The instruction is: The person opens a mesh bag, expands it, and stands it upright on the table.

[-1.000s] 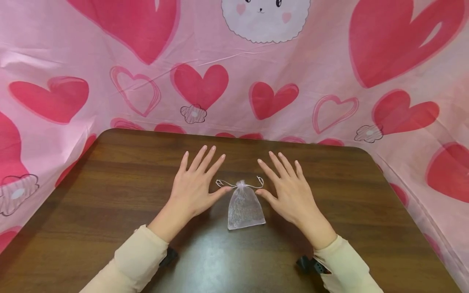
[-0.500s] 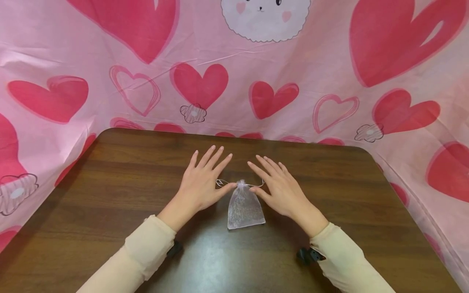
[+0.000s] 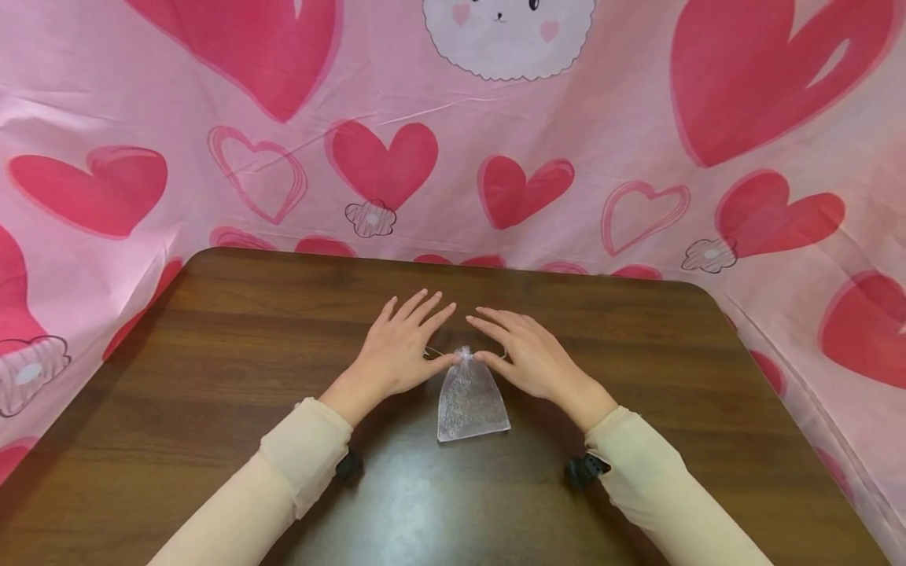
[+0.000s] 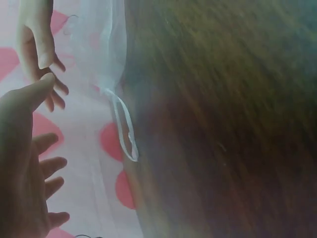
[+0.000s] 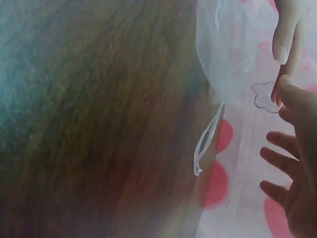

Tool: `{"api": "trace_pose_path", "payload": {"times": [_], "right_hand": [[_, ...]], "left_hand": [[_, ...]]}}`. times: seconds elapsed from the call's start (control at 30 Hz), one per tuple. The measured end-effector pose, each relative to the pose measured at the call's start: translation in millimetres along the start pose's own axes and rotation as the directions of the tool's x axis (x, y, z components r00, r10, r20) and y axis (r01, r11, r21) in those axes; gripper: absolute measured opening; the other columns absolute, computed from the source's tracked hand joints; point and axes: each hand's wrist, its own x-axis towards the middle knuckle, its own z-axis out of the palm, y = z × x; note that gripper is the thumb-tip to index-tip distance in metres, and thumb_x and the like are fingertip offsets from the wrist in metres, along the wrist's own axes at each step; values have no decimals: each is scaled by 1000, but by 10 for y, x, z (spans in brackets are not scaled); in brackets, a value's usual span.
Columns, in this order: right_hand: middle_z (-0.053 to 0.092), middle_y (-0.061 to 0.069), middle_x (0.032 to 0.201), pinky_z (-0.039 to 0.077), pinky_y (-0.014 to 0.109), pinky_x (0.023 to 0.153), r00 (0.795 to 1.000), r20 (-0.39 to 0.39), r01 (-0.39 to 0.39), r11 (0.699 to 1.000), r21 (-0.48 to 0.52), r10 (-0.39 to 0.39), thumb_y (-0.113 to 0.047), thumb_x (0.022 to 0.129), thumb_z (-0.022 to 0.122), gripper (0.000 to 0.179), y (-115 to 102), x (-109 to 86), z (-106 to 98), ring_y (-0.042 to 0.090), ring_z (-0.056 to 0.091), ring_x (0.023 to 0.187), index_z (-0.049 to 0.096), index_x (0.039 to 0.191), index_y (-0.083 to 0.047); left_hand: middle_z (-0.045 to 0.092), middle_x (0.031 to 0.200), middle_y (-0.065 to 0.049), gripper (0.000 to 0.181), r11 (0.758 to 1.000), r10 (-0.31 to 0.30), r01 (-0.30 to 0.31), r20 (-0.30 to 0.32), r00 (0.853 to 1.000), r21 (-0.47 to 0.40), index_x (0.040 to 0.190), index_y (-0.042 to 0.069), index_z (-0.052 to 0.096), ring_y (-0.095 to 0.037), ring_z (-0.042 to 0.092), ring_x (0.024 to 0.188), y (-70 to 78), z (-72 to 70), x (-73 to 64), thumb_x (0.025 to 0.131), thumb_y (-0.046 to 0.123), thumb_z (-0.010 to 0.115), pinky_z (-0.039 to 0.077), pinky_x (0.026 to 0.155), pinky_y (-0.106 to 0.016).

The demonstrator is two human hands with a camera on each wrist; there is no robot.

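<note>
A sheer whitish organza drawstring pouch [image 3: 473, 399] lies on the table, its gathered neck pointing away from me. Thin white drawstring loops come out on both sides of the neck, as the left wrist view shows with one loop [image 4: 128, 128] and the right wrist view with another loop [image 5: 205, 141]. On the left, my left hand [image 3: 398, 350] hovers with fingers spread, its thumb tip over the neck's left side. My right hand [image 3: 536, 354] mirrors it from the right. Both wrist views show the thumbs apart from the pouch, and neither hand grips anything.
The brown wood-grain table [image 3: 212, 377] has rounded far corners. A pink cloth with red hearts [image 3: 385, 161] hangs behind it and along both sides. Small black devices [image 3: 586, 470] sit under the cuffs of the cream sleeves [image 3: 304, 456].
Both hands have moved inward from either side, toward each other. Their thumbs now appear over the pouch's neck, and the fingertips are closer together. The pouch has stayed in place.
</note>
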Motion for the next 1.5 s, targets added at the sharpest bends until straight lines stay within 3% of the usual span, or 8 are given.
{"api": "trace_pose_path", "payload": {"times": [0.17, 0.33, 0.6, 0.73, 0.9, 1.23, 1.5], "right_hand": [[54, 10, 142, 38, 49, 106, 1000, -5, 17, 1000, 24, -17, -34, 94, 69, 53, 59, 45, 28, 28, 51, 129, 56, 142, -14], [59, 9, 134, 42, 50, 101, 1000, 7, 1, 998, 67, -1, -32, 93, 70, 48, 91, 74, 44, 29, 57, 121, 60, 137, -14], [67, 3, 116, 50, 42, 89, 991, 116, -90, 979, 183, 69, -31, 92, 71, 40, 117, 144, 97, 20, 64, 102, 67, 128, -12], [66, 0, 104, 51, 36, 78, 977, 188, -136, 971, 199, 99, -32, 92, 71, 39, 114, 162, 140, 14, 61, 87, 68, 125, -11], [62, -4, 93, 48, 30, 71, 966, 232, -160, 968, 192, 114, -33, 92, 72, 37, 99, 177, 189, 9, 55, 78, 70, 121, -11], [59, -5, 87, 47, 29, 67, 968, 224, -159, 965, 207, 112, -26, 88, 77, 24, 71, 192, 227, 9, 55, 75, 70, 107, -12], [58, -7, 80, 45, 29, 63, 964, 216, -204, 948, 244, 152, -22, 87, 78, 16, 68, 182, 242, 9, 53, 70, 66, 96, -16]], "left_hand": [[33, 159, -3, 78, 996, -9, 14, 59, 998, -87, 152, 23, 40, -24, 23, 148, -38, 57, 54, 90, 66, 56, 17, 116, -54], [46, 150, -2, 73, 983, -21, 39, 104, 994, -179, 145, 22, 51, -25, 33, 143, -67, 116, 93, 87, 64, 63, 25, 113, -53], [67, 114, 1, 52, 957, -32, 73, 150, 988, -280, 122, 21, 70, -22, 55, 114, -65, 192, 149, 85, 57, 70, 40, 100, -47], [66, 95, 8, 44, 951, -32, 83, 171, 985, -299, 115, 21, 73, -17, 56, 98, -33, 221, 184, 84, 54, 73, 42, 92, -42], [63, 88, 11, 44, 954, -32, 88, 195, 980, -288, 113, 21, 73, -15, 54, 92, 12, 247, 213, 82, 52, 76, 42, 88, -41], [62, 85, 8, 30, 954, -35, 88, 185, 982, -286, 98, 21, 73, -15, 51, 90, 74, 258, 228, 80, 43, 81, 41, 84, -38], [62, 81, 9, 24, 946, -46, 97, 168, 985, -309, 90, 20, 70, -15, 54, 86, 95, 255, 214, 80, 38, 83, 43, 82, -39]]}}
